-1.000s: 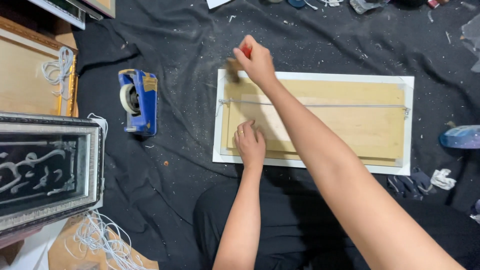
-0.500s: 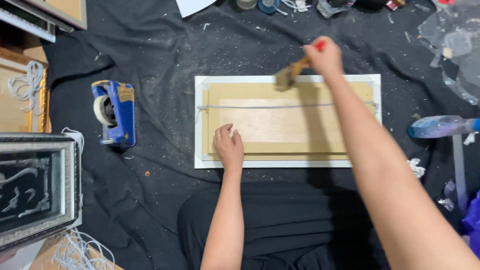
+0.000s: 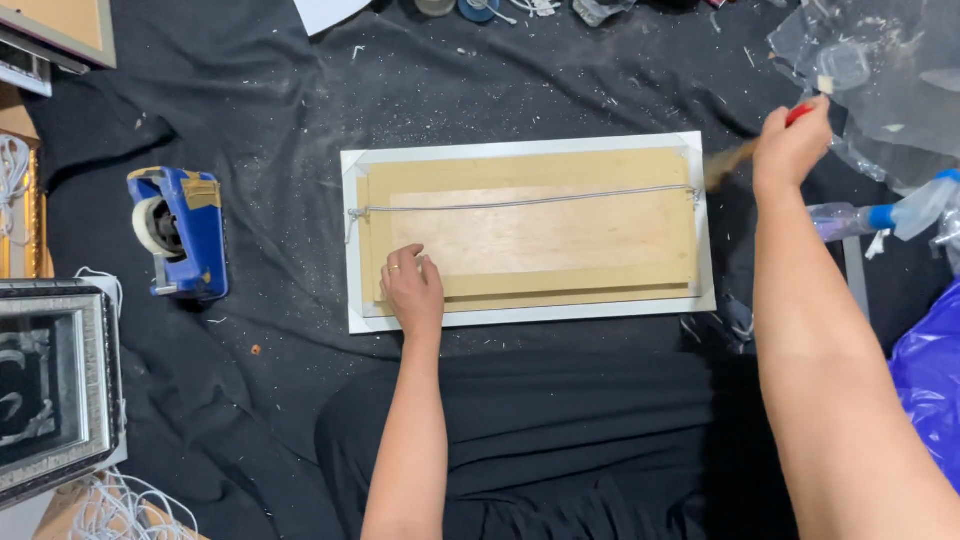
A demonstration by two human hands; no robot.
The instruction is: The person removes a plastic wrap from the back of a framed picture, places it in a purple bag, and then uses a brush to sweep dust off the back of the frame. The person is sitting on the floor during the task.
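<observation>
Change: since half a second ago the right hand (image 3: 790, 150) has swung off the frame's top edge out past its right end, at about 2 o'clock; the left hand has kept its place.
Left hand (image 3: 412, 288): nearest to the body, at 11 o'clock from the lap; lies flat with fingers loosely together, pressing on the lower left of the backing board.
Picture frame (image 3: 530, 320): face down on the black cloth (image 3: 270, 120), white border around a tan board; its long axis runs 9 to 3 o'clock.
Hanging wire (image 3: 520, 203): stretched along that axis near the top edge.
Right hand: closed around a red-handled brush (image 3: 735, 165), bristles blurred, just beside the frame's upper right corner.
Relation: frame lies toward 9 o'clock of the brush; the right hand is nearer that corner.
Tape dispenser (image 3: 180, 232): blue, 9 o'clock, well apart.
Plastic bottle (image 3: 880, 215): 3 o'clock, beyond the right arm.
</observation>
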